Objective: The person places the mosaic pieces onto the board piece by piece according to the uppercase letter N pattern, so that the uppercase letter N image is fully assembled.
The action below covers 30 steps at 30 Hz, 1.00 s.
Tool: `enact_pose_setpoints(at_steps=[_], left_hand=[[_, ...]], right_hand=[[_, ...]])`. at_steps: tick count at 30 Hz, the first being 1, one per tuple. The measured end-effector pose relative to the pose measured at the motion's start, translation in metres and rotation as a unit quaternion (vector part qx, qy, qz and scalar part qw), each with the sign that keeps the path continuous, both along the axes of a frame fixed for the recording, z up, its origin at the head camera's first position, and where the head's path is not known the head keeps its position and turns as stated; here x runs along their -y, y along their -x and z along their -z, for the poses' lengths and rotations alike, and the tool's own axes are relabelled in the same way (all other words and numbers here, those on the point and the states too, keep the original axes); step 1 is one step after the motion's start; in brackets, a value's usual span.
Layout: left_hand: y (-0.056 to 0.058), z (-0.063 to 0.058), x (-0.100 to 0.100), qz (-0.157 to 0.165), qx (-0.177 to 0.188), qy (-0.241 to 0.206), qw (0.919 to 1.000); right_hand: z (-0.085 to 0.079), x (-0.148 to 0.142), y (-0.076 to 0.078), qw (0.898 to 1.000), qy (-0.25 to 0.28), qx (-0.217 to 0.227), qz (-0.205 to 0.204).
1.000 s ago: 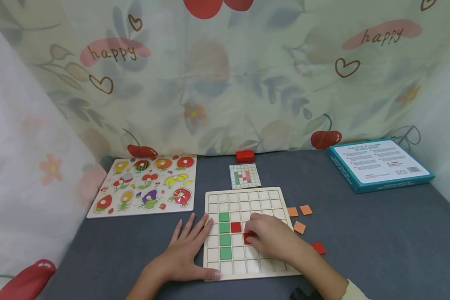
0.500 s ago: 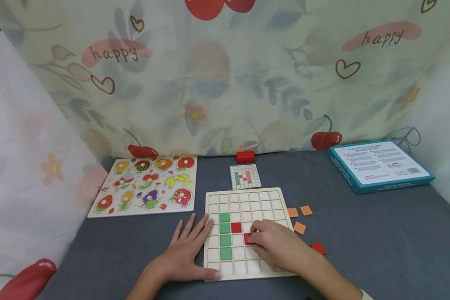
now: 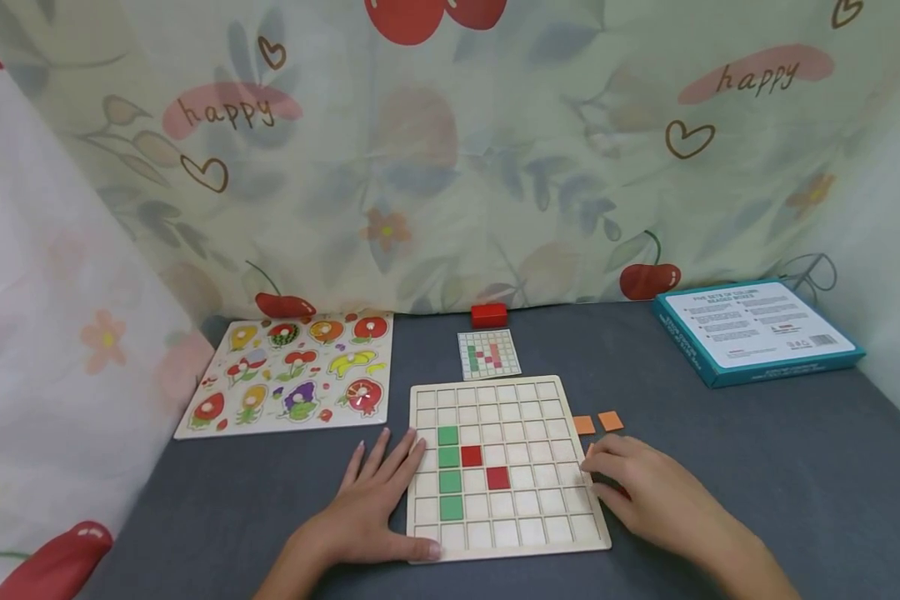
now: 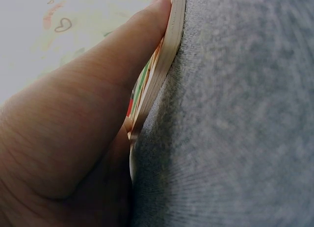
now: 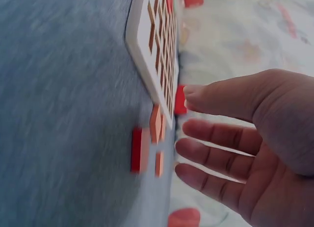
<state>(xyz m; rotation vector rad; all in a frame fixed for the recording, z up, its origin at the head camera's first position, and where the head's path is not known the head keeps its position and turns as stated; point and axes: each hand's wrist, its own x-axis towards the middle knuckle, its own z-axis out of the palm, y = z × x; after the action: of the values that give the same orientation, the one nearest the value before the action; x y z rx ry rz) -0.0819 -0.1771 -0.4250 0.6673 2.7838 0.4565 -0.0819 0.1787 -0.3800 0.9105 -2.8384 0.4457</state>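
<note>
In the head view, a wooden grid board [image 3: 521,546] bears a column of several green tiles [image 3: 450,481] and two red tiles [image 3: 498,477] on a diagonal. My left hand [image 3: 367,508] spreads over the board's left edge, its thumb at the lower left corner; the left wrist view shows that thumb along the rim. Beside the board's right edge is my right hand [image 3: 652,492], fingers and thumb apart with nothing between them. It partly covers a loose red tile [image 5: 139,151] on the table. Orange tiles [image 3: 610,421] lie just past its fingertips, one mostly hidden.
Behind the board lies a pattern card [image 3: 489,354], with a red block [image 3: 489,315] at the cloth. A fruit puzzle [image 3: 300,375] lies at the back left, a teal box [image 3: 757,333] at the back right. A printed curtain [image 3: 450,167] hangs behind the table.
My right hand has left the lower red tile on the grid and moved right, off the board, to the loose tiles. The left hand has stayed in place.
</note>
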Motion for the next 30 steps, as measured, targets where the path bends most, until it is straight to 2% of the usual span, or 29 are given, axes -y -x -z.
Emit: enact_pose_setpoints(at_steps=[5, 8, 16, 23, 30], left_hand=[[0.000, -0.001, 0.000, -0.001, 0.000, 0.002, 1.0000], [0.000, -0.002, 0.000, -0.001, 0.000, 0.001, 1.0000], [-0.001, -0.001, -0.001, -0.001, 0.001, -0.003, 1.0000], [-0.001, -0.003, 0.000, -0.002, 0.007, -0.007, 0.9999], [-0.002, -0.001, -0.001, -0.004, 0.005, -0.003, 1.0000]], right_hand=[[0.001, -0.021, -0.004, 0.998, -0.023, 0.010, 0.063], [0.004, -0.031, -0.005, 0.995, -0.045, 0.032, 0.083], [0.011, -0.049, -0.010, 0.992, -0.058, 0.063, 0.095], [0.014, -0.046, -0.009, 0.995, -0.041, 0.053, 0.071], [0.011, -0.039, -0.006, 0.992, -0.010, 0.105, 0.075]])
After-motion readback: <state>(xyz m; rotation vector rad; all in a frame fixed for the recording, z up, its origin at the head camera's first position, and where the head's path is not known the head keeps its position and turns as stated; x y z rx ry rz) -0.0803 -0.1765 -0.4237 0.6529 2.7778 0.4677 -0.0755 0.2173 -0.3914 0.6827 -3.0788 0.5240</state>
